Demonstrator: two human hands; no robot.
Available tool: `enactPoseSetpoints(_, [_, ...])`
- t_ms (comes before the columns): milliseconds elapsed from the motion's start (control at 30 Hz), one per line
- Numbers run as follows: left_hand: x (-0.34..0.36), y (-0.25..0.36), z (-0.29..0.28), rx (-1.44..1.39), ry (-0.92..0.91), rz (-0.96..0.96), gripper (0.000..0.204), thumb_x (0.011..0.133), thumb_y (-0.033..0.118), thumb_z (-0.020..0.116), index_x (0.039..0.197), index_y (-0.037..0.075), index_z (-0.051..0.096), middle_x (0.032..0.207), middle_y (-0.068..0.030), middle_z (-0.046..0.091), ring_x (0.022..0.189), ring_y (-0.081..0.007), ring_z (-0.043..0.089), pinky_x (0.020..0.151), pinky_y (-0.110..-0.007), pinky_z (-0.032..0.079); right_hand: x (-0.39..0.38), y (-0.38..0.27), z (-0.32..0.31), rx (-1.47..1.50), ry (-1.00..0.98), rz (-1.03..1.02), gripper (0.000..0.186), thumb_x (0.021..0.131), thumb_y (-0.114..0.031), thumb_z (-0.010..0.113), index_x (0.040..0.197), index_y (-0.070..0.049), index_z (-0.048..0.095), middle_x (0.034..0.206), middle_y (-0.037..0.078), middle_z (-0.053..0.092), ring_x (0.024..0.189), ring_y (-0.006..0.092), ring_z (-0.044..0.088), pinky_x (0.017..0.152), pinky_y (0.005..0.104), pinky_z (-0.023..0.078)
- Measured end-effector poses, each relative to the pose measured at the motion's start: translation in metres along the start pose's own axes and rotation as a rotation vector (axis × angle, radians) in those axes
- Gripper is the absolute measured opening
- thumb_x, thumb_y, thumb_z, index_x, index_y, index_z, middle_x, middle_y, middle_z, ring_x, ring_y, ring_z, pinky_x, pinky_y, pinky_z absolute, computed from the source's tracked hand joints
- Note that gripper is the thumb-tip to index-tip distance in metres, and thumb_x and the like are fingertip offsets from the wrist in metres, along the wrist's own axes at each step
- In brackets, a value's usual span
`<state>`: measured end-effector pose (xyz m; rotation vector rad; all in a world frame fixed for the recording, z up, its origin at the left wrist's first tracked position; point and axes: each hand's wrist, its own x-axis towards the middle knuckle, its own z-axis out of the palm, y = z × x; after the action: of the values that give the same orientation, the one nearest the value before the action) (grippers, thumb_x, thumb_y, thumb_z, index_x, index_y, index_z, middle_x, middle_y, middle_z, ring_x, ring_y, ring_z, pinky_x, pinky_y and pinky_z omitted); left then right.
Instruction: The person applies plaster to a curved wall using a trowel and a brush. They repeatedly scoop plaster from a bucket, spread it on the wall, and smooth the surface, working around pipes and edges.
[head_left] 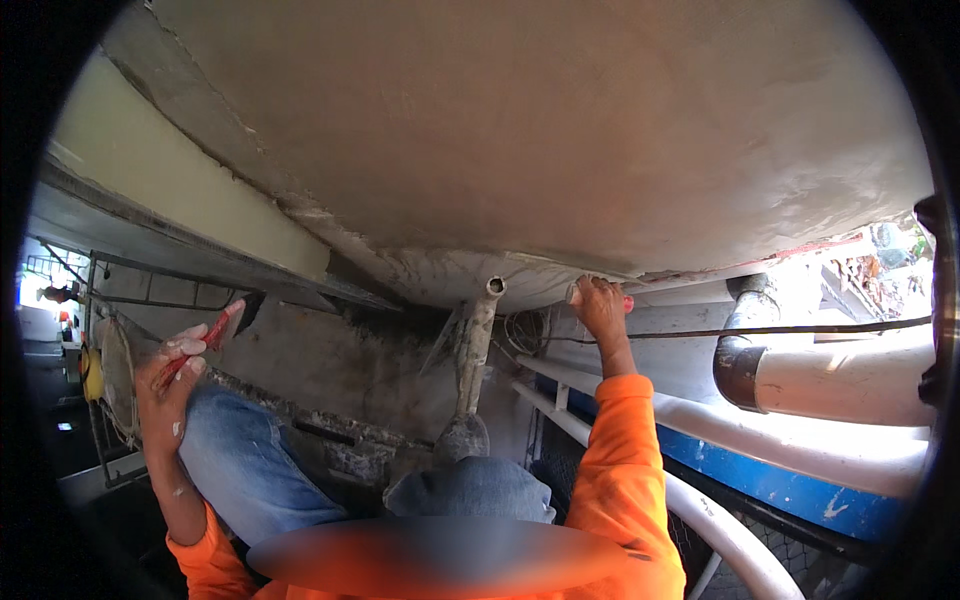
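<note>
My left hand [172, 375], spotted with pale plaster, is closed around a putty knife [226, 325]. The knife has a red, plaster-smeared handle and a dark blade. It is held out to the left, beside my jeans-clad knee and apart from the wall. My right hand [601, 308] reaches forward to the lower edge of the smooth grey-brown plastered surface [600, 130]. Its fingers are wrapped around a red-handled tool [628, 303], whose red end shows beside the hand. The working part of that tool cannot be made out.
An upright plaster-coated metal pole [472, 360] stands between my arms. To the right run a white railing pipe [720, 520], a blue band [780, 490], a thick white pipe with a dark elbow [740, 375] and a thin cable [800, 330]. A pale ledge [200, 170] slants at upper left.
</note>
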<state>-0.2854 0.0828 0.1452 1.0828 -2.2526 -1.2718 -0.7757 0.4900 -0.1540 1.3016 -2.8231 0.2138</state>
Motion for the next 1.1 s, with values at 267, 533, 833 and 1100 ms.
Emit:
enactPoseSetpoints(267, [0.001, -0.007, -0.002, -0.035, 0.005, -0.057, 0.022, 0.092, 0.010, 0.076, 0.111, -0.001, 0.074, 0.129, -0.0201, 0.071, 0.126, -0.0291, 0.063, 0.112, -0.040, 0.044, 0.020, -0.001, -0.087, 0.060, -0.009, 0.097, 0.032, 0.087, -0.027, 0.073, 0.110, -0.006, 0.069, 0.101, 0.020, 0.075, 0.093, 0.0425, 0.072, 0.083, 0.0513, 0.058])
enactPoseSetpoints(533, [0.001, -0.005, 0.003, 0.037, -0.010, -0.019, 0.022, 0.094, 0.012, 0.075, 0.112, 0.000, 0.074, 0.130, -0.0173, 0.071, 0.123, -0.0269, 0.065, 0.109, -0.038, 0.046, -0.017, -0.028, -0.176, 0.287, 0.128, -0.141, 0.026, 0.083, -0.024, 0.079, 0.097, -0.006, 0.067, 0.091, 0.018, 0.073, 0.086, 0.0427, 0.071, 0.075, 0.0498, 0.056])
enactPoseSetpoints(833, [-0.011, -0.008, -0.008, 0.012, 0.017, 0.000, 0.022, 0.093, 0.013, 0.074, 0.112, 0.001, 0.073, 0.130, -0.0178, 0.071, 0.123, -0.0261, 0.065, 0.109, -0.039, 0.046, -0.014, 0.002, -0.019, -0.152, -0.102, -0.038, 0.024, 0.089, -0.029, 0.067, 0.101, -0.008, 0.064, 0.089, 0.017, 0.073, 0.084, 0.0427, 0.072, 0.075, 0.0563, 0.057])
enactPoseSetpoints(1100, [-0.018, -0.009, -0.012, 0.055, 0.035, 0.026, 0.024, 0.092, 0.013, 0.074, 0.114, 0.003, 0.074, 0.131, -0.0178, 0.071, 0.122, -0.0265, 0.066, 0.108, -0.039, 0.047, 0.020, -0.020, -0.012, -0.169, 0.045, -0.058, 0.024, 0.087, -0.027, 0.075, 0.100, -0.011, 0.064, 0.087, 0.017, 0.072, 0.084, 0.0403, 0.071, 0.076, 0.0554, 0.055])
